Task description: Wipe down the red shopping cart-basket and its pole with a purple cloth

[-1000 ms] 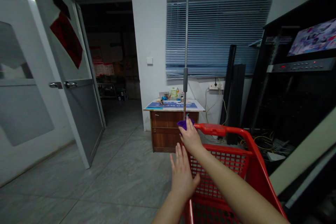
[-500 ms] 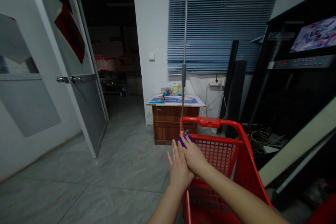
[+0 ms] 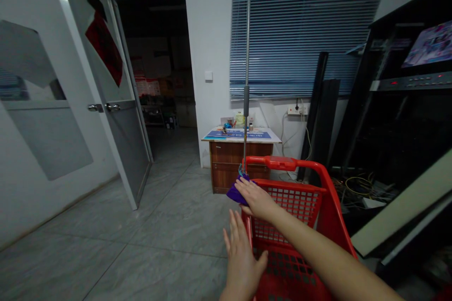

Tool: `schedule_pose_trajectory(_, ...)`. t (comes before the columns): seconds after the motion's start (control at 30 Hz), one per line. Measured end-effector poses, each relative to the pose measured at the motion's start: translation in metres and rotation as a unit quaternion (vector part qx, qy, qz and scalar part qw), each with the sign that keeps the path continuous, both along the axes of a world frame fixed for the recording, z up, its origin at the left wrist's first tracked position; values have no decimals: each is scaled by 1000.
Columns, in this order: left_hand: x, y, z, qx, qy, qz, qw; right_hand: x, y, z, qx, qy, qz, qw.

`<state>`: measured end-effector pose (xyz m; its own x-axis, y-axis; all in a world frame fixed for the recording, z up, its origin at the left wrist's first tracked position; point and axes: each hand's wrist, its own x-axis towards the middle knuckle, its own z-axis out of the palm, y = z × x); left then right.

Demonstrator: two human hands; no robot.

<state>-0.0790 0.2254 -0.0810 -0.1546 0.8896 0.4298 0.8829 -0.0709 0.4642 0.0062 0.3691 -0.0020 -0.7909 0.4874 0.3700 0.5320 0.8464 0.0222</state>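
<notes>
A red plastic shopping cart [image 3: 319,197] with a grid seat panel stands before me, its handle [image 3: 282,163] at the far side. My right hand [image 3: 259,200] presses a purple cloth [image 3: 237,194] against the cart's far left corner, fingers laid over the cloth. From that corner rises a tall metal pole [image 3: 247,56] with a grey grip; its lower end is partly hidden by the cloth. My left hand [image 3: 242,256] is nearer to me, beside the cart's left rim, with fingers spread and nothing in it. Whether it touches the rim I cannot tell.
A wooden cabinet [image 3: 240,176] with small items on top stands behind the cart. To the left, a door [image 3: 123,127] is swung wide. At right are a black rack [image 3: 399,136] with a screen, cables on the floor, and a leaning pale board [image 3: 406,202].
My left hand has come away from my right hand and moved down toward me, its fingers spreading. More of the purple cloth shows at the corner. The view has shifted slightly left.
</notes>
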Motion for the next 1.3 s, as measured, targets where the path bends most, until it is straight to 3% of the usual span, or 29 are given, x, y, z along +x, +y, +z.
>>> schedule_pose_trajectory(0.17,0,1,9,6,-13,-1,1000,-6,-6,6,-17,-33,40,999)
schedule_pose_trajectory(0.33,2,-3,16,62,2,-11,998,8,-44,-16,-28,-43,97,994)
schedule_pose_trajectory(0.43,4,-5,17,97,21,-36,994,20,-52,-22,-38,-34,123,991)
schedule_pose_trajectory(0.53,5,-4,15,113,37,-55,991,21,-39,-13,-39,-39,104,993)
schedule_pose_trajectory(0.7,6,-1,16,91,55,-64,992,8,-2,12,-6,-38,9,999)
schedule_pose_trajectory(0.83,5,-2,17,93,57,-67,992,1,8,17,-7,-51,20,998)
schedule_pose_trajectory(1.03,1,-1,14,130,70,-78,986,3,-19,-5,-9,-58,87,994)
schedule_pose_trajectory(1.2,-2,-2,12,182,85,-93,975,15,-53,-27,-17,-2,72,997)
schedule_pose_trajectory(1.3,-3,-14,8,192,93,-130,968,24,-66,-28,-42,-11,89,995)
